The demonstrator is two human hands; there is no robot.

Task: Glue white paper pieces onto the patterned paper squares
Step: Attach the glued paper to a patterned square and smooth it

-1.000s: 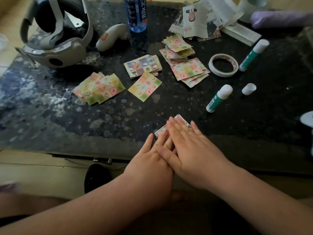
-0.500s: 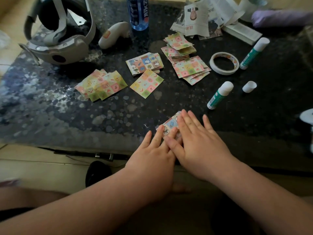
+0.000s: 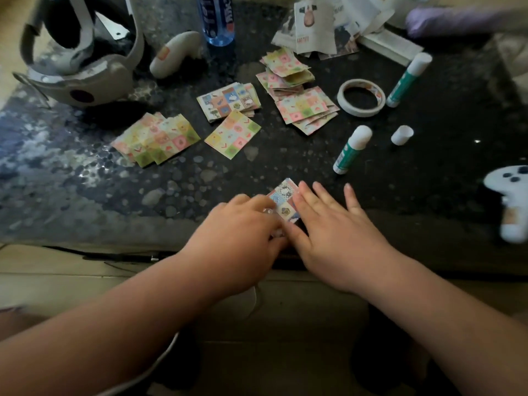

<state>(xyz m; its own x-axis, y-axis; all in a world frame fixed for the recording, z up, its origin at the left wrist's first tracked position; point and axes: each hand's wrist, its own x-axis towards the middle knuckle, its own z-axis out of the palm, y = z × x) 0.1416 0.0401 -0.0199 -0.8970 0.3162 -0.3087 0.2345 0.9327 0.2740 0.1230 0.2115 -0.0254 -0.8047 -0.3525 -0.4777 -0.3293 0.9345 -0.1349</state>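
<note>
A patterned paper square [image 3: 283, 202] lies near the table's front edge, partly covered by both hands. My right hand [image 3: 334, 232] rests flat on its right side with fingers spread. My left hand [image 3: 243, 232] has curled fingers at the square's left edge; whether it pinches the paper is hidden. Stacks of patterned squares lie further back: one at the left [image 3: 157, 138], a single square [image 3: 233, 134], a blue-toned stack [image 3: 228, 101] and a pile at the right [image 3: 297, 92]. A capped glue stick [image 3: 353, 150] lies to the right, its spare cap [image 3: 402, 134] beside it.
A second glue stick [image 3: 408, 80] and a tape roll [image 3: 361, 97] sit at the back right. A headset [image 3: 77, 61], a white controller [image 3: 174, 52], a water bottle [image 3: 217, 18] and printed papers [image 3: 317, 27] line the back. Another controller [image 3: 511, 201] is at the right edge.
My hands were stacked flat over the square; they have slid apart. The left hand's fingers have curled at the square's left edge, and more of the patterned face shows between the hands.
</note>
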